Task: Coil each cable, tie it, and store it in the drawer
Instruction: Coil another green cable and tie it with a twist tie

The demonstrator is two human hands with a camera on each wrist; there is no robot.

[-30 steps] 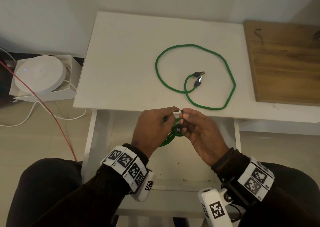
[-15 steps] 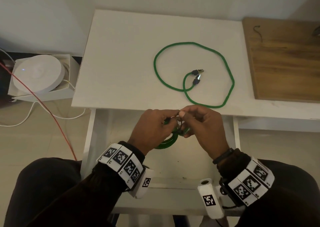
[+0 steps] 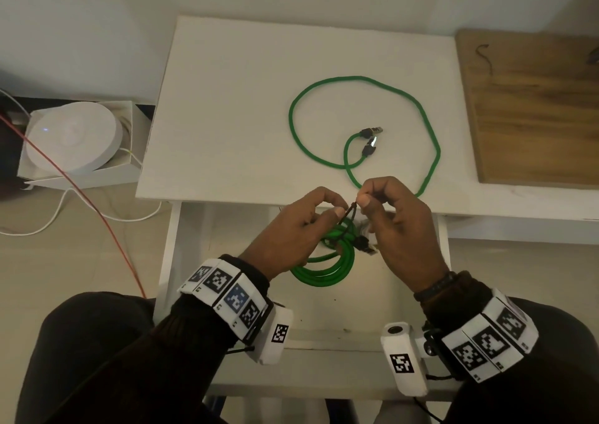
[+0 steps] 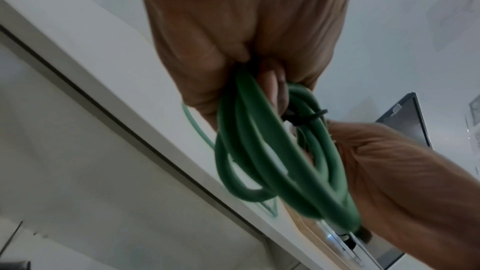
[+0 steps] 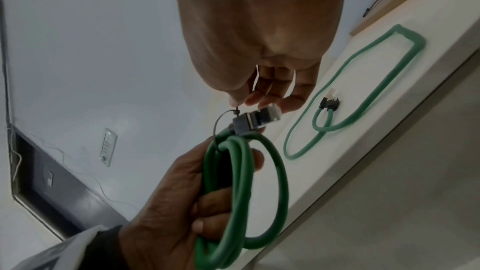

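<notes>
Fingertips [image 3: 365,200] of the right hand [image 3: 398,229] are pinched together on the free end of a thin black tie [image 3: 349,213], which is looped around a green cable already wound into a coil [image 3: 327,266]. The coil is gripped by the left hand [image 3: 291,232], whose fingers are curled round its strands, as is seen plainly in the right wrist view. Both hands are held over an open white drawer [image 3: 356,310], pulled out at the 6 o'clock edge of a white table [image 3: 227,99].

Coiling of this first cable appears done. Tying is judged to be under way, since the tie forms a loose loop and is not yet drawn tight. Storing has not been done.

A second green cable [image 3: 431,138] is spread uncoiled on the table, at 12 o'clock from the hands, with both plugs lying inside its loops. All three steps remain for it. What appears to be a spare black tie [image 3: 484,57] lies on a wooden board [image 3: 534,116], at 2 o'clock from the hands.
</notes>
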